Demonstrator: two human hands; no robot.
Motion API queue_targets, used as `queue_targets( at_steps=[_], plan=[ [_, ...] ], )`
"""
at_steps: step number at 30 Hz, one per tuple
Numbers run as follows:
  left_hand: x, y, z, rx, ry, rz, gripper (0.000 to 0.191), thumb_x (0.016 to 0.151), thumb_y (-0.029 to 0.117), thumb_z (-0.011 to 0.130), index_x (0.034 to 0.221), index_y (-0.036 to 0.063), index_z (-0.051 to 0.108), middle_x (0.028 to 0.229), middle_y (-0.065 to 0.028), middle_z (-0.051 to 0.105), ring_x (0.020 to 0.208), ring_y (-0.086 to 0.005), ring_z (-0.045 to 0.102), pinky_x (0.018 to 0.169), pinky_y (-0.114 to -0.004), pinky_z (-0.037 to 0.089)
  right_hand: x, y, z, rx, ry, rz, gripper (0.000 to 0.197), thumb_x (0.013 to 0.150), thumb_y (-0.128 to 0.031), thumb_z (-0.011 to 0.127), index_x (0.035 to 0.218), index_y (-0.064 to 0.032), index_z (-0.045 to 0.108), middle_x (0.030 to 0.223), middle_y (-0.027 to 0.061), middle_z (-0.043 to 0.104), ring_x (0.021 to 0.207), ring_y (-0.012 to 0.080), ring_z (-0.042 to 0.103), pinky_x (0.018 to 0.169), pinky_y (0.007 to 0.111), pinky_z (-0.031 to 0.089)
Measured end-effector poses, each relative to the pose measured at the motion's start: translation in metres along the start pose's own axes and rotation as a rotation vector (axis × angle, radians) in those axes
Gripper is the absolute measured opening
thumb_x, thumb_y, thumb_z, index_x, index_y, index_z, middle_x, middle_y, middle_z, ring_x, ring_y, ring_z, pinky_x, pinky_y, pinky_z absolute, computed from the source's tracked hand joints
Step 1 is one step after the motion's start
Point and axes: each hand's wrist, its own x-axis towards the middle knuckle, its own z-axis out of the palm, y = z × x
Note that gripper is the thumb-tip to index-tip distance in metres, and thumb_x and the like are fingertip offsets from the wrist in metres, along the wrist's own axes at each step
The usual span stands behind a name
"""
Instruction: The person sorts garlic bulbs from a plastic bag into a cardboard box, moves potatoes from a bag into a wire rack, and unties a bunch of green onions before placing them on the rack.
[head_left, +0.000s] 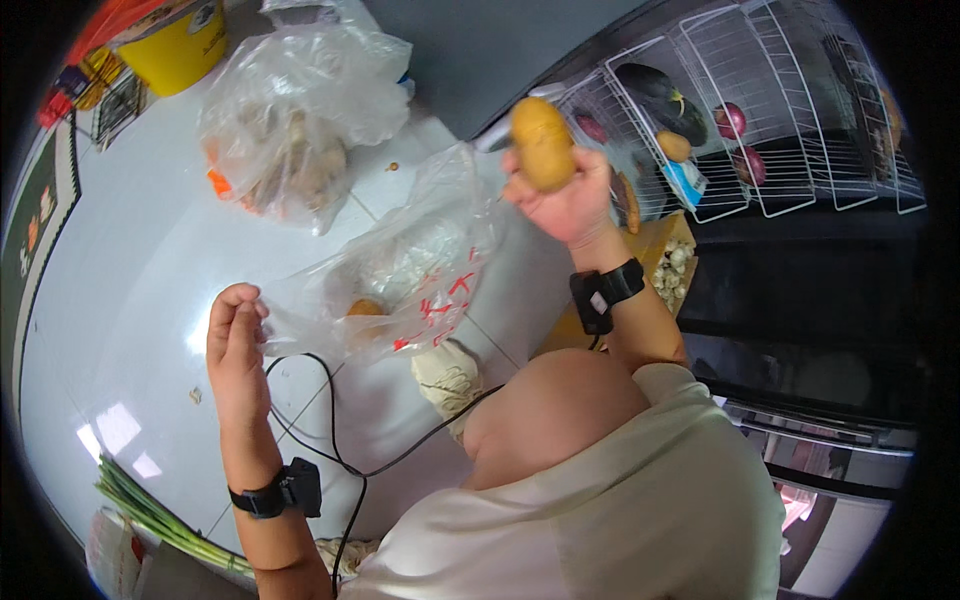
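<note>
My right hand (566, 191) holds up a large yellow-brown potato (541, 144), near the front end of a white wire rack. My left hand (238, 326) pinches the edge of a clear plastic bag (405, 262) with red print, which lies spread over the tiled floor. Inside that bag a smaller brown, round item, apparently a potato (365, 307), shows through the plastic. Beyond it stands a fuller clear plastic bag (300, 127), its light brown contents too blurred to name.
The wire rack (787, 202) at right holds an eggplant (645, 81), red onions (730, 120) and a small potato (673, 146). Garlic bulbs (675, 262) fill a cardboard box below it. A black cable (364, 474) loops over the floor. Green onions (165, 521) lie lower left; a yellow bucket (176, 56) stands upper left.
</note>
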Motion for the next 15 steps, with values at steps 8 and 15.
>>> queue_targets(
  at_steps=[8, 15],
  plan=[
    [0.021, -0.006, 0.006, -0.003, -0.039, -0.038, 0.016, 0.092, 0.012, 0.044, 0.104, 0.0062, 0.054, 0.083, 0.0045, 0.047, 0.068, -0.0028, 0.038, 0.061, -0.016, 0.029, -0.037, -0.058, -0.077, 0.351, 0.46, -0.364, 0.051, 0.072, -0.041, 0.05, 0.099, 0.0034, 0.051, 0.07, 0.0053, 0.046, 0.055, 0.013, 0.035, 0.06, 0.028, 0.032],
    [0.036, -0.009, 0.021, 0.015, -0.061, -0.042, 0.016, 0.092, 0.012, 0.044, 0.103, 0.0061, 0.053, 0.082, 0.0043, 0.047, 0.068, -0.0027, 0.038, 0.06, -0.016, 0.028, -0.042, -0.067, -0.1, 0.199, 0.538, -0.34, 0.049, 0.077, -0.044, 0.047, 0.096, 0.0011, 0.053, 0.067, 0.0061, 0.049, 0.053, 0.0134, 0.04, 0.056, 0.027, 0.036]
  ],
)
